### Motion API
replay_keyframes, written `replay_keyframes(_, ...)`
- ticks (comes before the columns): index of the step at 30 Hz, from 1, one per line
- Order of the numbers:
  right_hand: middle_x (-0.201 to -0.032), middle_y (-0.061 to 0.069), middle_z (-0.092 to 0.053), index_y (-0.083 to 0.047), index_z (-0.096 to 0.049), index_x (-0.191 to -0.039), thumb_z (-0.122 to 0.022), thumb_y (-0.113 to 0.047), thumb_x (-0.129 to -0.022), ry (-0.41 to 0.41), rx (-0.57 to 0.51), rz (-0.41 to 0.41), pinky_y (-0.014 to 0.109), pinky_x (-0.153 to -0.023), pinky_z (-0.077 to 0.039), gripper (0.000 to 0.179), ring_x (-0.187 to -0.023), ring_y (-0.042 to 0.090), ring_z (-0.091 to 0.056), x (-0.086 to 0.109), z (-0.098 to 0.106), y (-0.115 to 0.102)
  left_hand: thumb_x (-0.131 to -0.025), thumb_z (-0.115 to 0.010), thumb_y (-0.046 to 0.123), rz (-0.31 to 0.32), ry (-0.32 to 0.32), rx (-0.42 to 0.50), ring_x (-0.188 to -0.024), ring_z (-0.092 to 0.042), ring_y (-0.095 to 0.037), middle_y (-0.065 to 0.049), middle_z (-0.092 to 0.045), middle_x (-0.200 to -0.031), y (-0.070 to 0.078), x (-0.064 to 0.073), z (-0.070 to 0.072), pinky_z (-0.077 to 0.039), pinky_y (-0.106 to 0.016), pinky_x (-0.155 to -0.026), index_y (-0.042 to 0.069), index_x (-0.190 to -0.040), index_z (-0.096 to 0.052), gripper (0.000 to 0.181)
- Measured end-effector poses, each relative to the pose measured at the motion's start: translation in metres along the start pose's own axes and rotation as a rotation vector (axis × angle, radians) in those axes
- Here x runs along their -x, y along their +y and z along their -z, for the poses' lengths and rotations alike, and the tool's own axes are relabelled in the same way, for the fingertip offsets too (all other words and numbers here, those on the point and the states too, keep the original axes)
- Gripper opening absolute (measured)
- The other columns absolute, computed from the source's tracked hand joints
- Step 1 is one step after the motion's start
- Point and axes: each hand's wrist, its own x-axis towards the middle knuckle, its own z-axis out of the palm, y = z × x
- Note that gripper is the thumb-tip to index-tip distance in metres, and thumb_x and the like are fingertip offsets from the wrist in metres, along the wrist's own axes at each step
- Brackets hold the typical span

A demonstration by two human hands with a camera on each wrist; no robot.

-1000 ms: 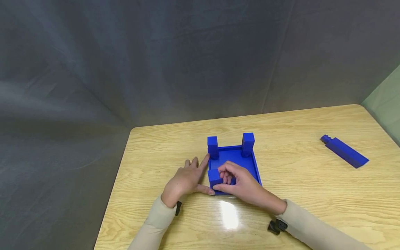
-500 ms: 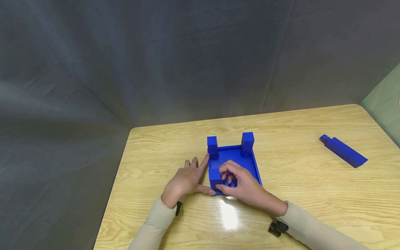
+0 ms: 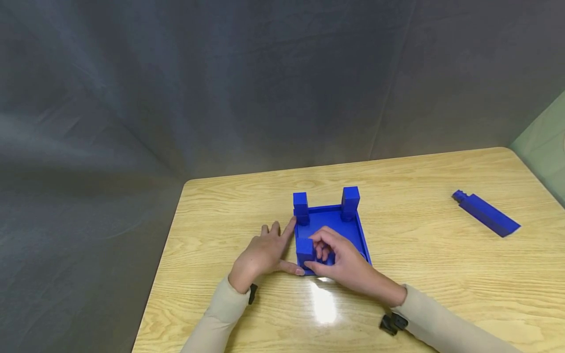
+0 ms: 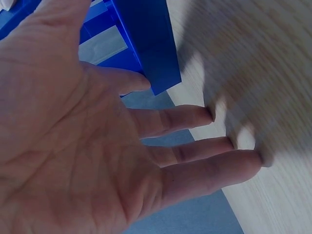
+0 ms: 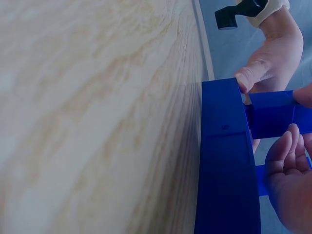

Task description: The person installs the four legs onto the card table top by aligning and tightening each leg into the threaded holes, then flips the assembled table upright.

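Blue post [image 3: 304,247] upright, pinched in right grip [image 3: 342,257].

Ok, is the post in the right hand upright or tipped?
Upright: in the head view, the blue post stands on end at the near left corner of the tray, top facing up, held by the right hand.

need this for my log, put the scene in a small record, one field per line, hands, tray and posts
left hand: against left side of tray, fingers extended
right hand: gripping near-left post
near-left post: upright at tray corner; cannot tell if fully seated
far corners: far-left post and far-right post, upright
loose post: lying on table, right of tray
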Motion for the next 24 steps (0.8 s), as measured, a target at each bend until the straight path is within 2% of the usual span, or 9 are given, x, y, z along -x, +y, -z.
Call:
replay_keyframes(8,-0.096,-0.002,-0.059,-0.015,-0.07,-0.139,-0.093,-0.017,-0.091,-0.033,0.039,-0.066,0.032,-0.07,-0.053,0.053,-0.082,0.014,-0.06,-0.0009,0.0015,-0.0028,-0.079,-0.085,0.074,0.006,-0.004,-0.001,-0.105,-0.051,-0.033,-0.024,-0.053,-0.139,-0.0007,-0.0004,-0.0001,-0.055,-0.042,-0.073,0.015,-0.177,-0.015,0.134)
replay_keyframes(13,-0.095,-0.003,-0.058,-0.013,-0.072,-0.135,-0.094,-0.022,-0.091,-0.048,0.032,-0.102,0.032,-0.07,-0.053,0.05,-0.082,0.014,-0.06,-0.0009,0.0012,-0.0042,-0.079,-0.086,0.074,0.015,-0.008,0.008,-0.107,-0.051,-0.033,-0.024,-0.053,-0.141,-0.0005,-0.0006,-0.0001,-0.055,-0.044,-0.077,0.016,-0.177,-0.015,0.134)
replay_keyframes(15,-0.095,-0.002,-0.06,-0.012,-0.073,-0.129,-0.093,-0.02,-0.092,-0.049,0.007,-0.108,0.031,-0.07,-0.053,0.043,-0.081,0.015,-0.06,-0.0009,0.0007,-0.0041,-0.079,-0.086,0.074,0.015,-0.01,0.012,-0.107,-0.05,-0.033,-0.024,-0.052,-0.141,-0.0004,-0.0006,-0.0001,-0.055,-0.044,-0.077,0.016,-0.177,-0.015,0.134)
replay_keyframes(20,-0.103,-0.002,-0.063,-0.016,-0.073,-0.118,-0.09,-0.014,-0.093,-0.023,-0.012,-0.06,0.029,-0.07,-0.054,0.03,-0.084,0.018,-0.062,-0.0015,-0.0008,-0.0025,-0.08,-0.085,0.074,0.008,-0.008,0.005,-0.106,-0.05,-0.033,-0.024,-0.052,-0.139,-0.0004,-0.0003,0.0007,-0.054,-0.043,-0.075,0.015,-0.177,-0.015,0.134)
replay_keyframes(24,-0.103,-0.005,-0.064,-0.021,-0.072,-0.117,-0.091,-0.015,-0.093,-0.008,0.003,-0.044,0.029,-0.067,-0.054,0.032,-0.079,0.016,-0.062,-0.0011,-0.0014,-0.0022,-0.08,-0.086,0.074,0.009,-0.006,0.002,-0.108,-0.051,-0.034,-0.024,-0.053,-0.14,-0.0006,0.0007,0.0016,-0.055,-0.043,-0.075,0.015,-0.177,-0.015,0.134)
